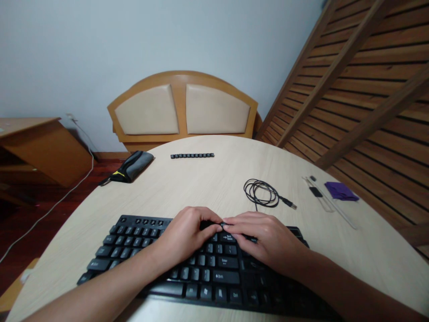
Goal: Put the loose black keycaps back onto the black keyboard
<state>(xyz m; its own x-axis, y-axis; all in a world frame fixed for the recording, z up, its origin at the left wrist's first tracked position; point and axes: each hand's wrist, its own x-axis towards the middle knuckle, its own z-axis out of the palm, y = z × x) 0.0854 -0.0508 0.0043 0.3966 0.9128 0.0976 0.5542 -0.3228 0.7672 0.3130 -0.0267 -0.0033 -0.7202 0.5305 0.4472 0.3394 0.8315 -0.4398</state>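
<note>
A black keyboard (226, 277) lies on the table in front of me, its right part in shadow under my right arm. My left hand (189, 228) is over its top row, thumb and forefinger closed at a small black keycap (223, 225). From the other side, my right hand (264, 235) brings its fingertips and thumb to that same keycap, nearly touching the left fingers. Whether the keycap is seated or loose is hidden by the fingers. At the top left of the keyboard, several key positions (145, 222) show bare sockets.
Several loose keycaps (192, 155) stand in a line at the table's far side. A coiled USB cable (263, 193) lies behind the keyboard. Toward the right are a wire tool (317, 192), a thin white stick (342, 214) and a purple cloth (341, 191). A dark pouch (134, 166) sits far left.
</note>
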